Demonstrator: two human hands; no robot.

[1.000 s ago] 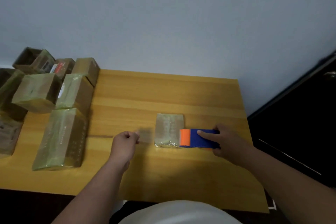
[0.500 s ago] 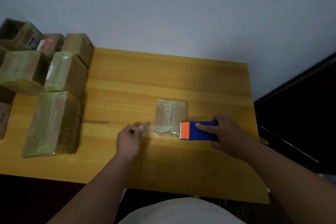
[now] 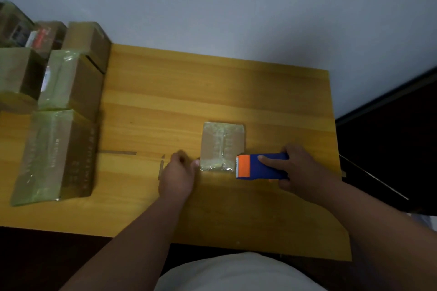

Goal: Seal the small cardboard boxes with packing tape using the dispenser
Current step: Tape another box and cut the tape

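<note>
1. On the worktop [image 3: 236,82], the right hand [image 3: 305,168] grips the blue-and-orange dispenser [image 3: 260,166], index finger laid along its top.
2. Its toothed orange end touches the small box's [image 3: 223,145] near right corner.
3. Left of the box, the left hand [image 3: 178,176] lies knuckles up, fingers curled; its thumb tip touches the taped near left corner.
4. Taped boxes [image 3: 56,125] crowd the far left, well apart from both hands.

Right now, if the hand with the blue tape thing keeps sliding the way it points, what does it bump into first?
The right hand points the tape dispenser left, so its orange end probably meets the small box first; it looks almost touching.
</note>
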